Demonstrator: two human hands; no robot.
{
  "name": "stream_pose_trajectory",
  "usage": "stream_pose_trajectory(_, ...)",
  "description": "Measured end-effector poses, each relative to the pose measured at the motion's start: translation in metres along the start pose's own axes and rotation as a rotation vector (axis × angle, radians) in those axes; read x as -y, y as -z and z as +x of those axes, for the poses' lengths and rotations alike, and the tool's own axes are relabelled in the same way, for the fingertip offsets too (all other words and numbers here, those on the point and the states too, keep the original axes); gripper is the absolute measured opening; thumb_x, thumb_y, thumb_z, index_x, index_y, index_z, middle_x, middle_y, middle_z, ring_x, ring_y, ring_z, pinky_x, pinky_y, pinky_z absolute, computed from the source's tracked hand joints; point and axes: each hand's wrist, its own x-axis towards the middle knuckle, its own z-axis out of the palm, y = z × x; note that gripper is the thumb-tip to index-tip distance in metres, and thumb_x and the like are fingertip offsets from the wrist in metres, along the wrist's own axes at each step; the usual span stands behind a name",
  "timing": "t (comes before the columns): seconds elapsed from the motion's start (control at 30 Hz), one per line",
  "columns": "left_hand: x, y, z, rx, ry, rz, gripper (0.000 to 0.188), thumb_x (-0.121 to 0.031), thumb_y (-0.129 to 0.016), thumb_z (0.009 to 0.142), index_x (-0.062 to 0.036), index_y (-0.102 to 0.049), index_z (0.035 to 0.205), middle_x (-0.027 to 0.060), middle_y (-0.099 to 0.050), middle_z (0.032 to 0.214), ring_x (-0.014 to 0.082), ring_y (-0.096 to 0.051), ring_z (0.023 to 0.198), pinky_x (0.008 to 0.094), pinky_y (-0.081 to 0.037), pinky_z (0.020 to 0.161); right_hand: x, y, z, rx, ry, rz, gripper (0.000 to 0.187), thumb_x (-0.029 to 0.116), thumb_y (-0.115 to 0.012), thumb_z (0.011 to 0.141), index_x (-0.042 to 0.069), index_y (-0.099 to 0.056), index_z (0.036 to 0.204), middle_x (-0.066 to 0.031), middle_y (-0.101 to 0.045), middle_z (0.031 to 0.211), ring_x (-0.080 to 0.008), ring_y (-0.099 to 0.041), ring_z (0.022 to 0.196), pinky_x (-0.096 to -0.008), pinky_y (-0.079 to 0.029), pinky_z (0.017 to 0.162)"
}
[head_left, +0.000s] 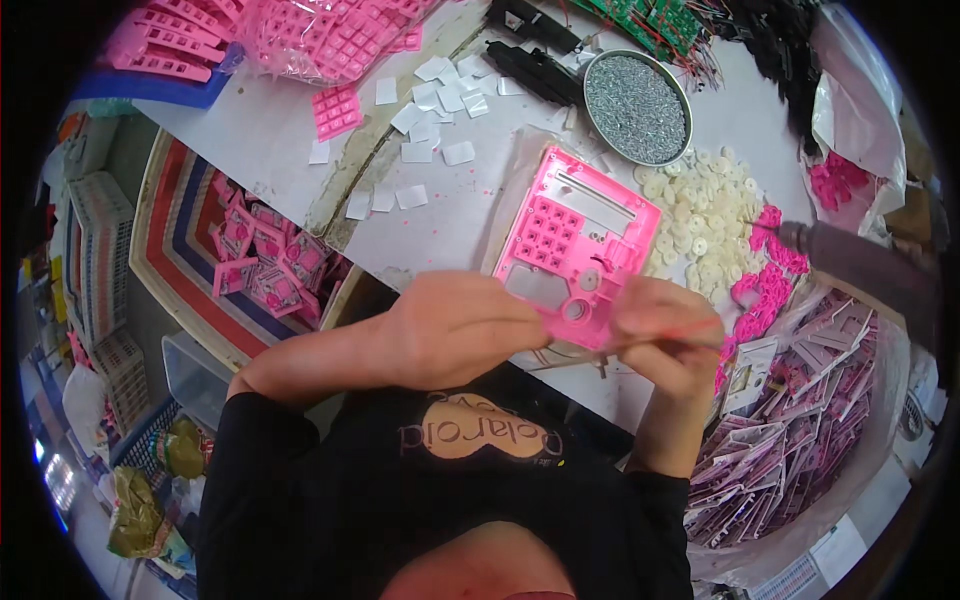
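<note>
The pink plastic casing [580, 258] lies tilted above the near edge of the worktop [420, 240], directly in front of the person, with its ribbed interior facing up. A pink keypad [545, 232] is seated in its left half.

Left hand [450, 330]: fingers curled together, tips at the casing's near-left edge; whether this grip holds the casing cannot be determined. Right hand [668, 335]: blurred, fingers bent, at the near-right corner; the state of its grip cannot be determined.

Beyond the casing stands a round tin [640, 161] filled with small metal parts [636, 105]. Right of the casing lie a heap of whitish discs [705, 225] and small bright-pink pieces [757, 300]; a dark power driver [860, 270] is near the latter. White paper squares [417, 152] are scattered at the far left. Below the worktop's left edge, a striped container [165, 250] holds pink-framed parts [270, 250].
</note>
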Motion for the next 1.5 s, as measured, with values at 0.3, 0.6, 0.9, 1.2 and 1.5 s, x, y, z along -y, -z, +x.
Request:
stream_pose_trajectory(0.3,-0.027,0.007,-0.019,0.185,0.932,-0.844,0.038,0.002,-0.057,0.099,0.0034,-0.053,0.137,0.0119,-0.069,0.103,0.0136,-0.066,0.083,0.0283,-0.055,0.075,-0.016,-0.009,0.020,-0.230,-0.506,0.074,0.037,0.003,-0.064,0.094,-0.003,-0.060,0.131,-0.0101,-0.069,0.108,-0.0084,-0.065,0.091,-0.0230,-0.054,0.076)
stream_pose_trajectory(0.6,-0.016,-0.008,-0.043,0.089,0.966,-0.899,0.049,0.004,-0.052,0.100,-0.0009,-0.042,0.149,0.0136,-0.066,0.111,0.0133,-0.065,0.098,0.0287,-0.054,0.090,-0.038,-0.006,0.047,-0.127,-0.655,-0.212,0.040,0.004,-0.065,0.094,0.000,-0.058,0.134,-0.0063,-0.069,0.107,-0.0063,-0.064,0.079,-0.0216,-0.054,0.064)
stream_pose_trajectory(0.9,-0.023,0.006,-0.035,0.194,0.924,-0.616,0.048,0.001,-0.063,0.095,0.0003,-0.053,0.141,0.0135,-0.068,0.107,0.0161,-0.068,0.095,0.0307,-0.057,0.083,-0.038,-0.010,0.051,-0.096,-0.530,-0.589,0.038,0.002,-0.064,0.093,0.001,-0.061,0.130,-0.0098,-0.073,0.096,-0.0082,-0.064,0.065,-0.0257,-0.053,0.056)
stream_pose_trajectory(1.2,0.006,0.004,0.003,0.318,0.191,0.505,0.057,-0.030,-0.078,0.079,-0.0038,-0.064,0.127,0.0112,-0.061,0.129,0.0256,-0.053,0.130,0.0520,-0.038,0.105,-0.023,-0.028,0.062,-0.362,-0.185,-1.246,0.064,0.011,-0.081,0.077,-0.001,-0.051,0.133,-0.0180,-0.064,0.108,-0.0379,-0.061,0.098,-0.0462,-0.049,0.089)
stream_pose_trajectory(1.5,-0.002,0.005,0.018,0.631,0.119,0.679,0.062,-0.040,-0.075,0.079,-0.0009,-0.064,0.126,0.0099,-0.059,0.135,0.0218,-0.050,0.134,0.0483,-0.035,0.105,-0.030,-0.053,0.008,0.029,-0.119,-1.340,0.044,0.017,-0.061,0.082,-0.005,-0.065,0.120,-0.0230,-0.060,0.136,-0.0353,-0.053,0.132,-0.0531,-0.037,0.111)
